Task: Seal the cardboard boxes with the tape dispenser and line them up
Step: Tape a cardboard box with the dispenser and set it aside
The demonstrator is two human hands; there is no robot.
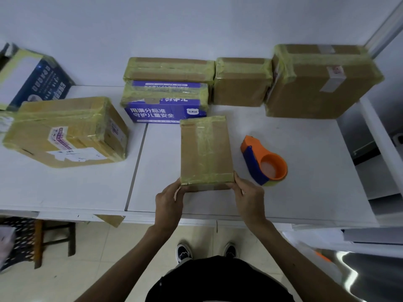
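White wall point(196, 22); white tables point(65, 188); beige tile floor point(109, 247); wooden stool point(39, 243) lower left.

The small box point(206, 149) is coloured brown and banded with yellowish tape point(205, 136). The tape dispenser point(263, 160) is coloured orange and blue. White lettering is printed on the purple box point(165, 112).

The scene is seen by a single wide-angle head camera, aimed forward and steeply down at the tabletop point(305, 171) from close above; the wall point(196, 25) is caught at top, the floor point(109, 247) below.
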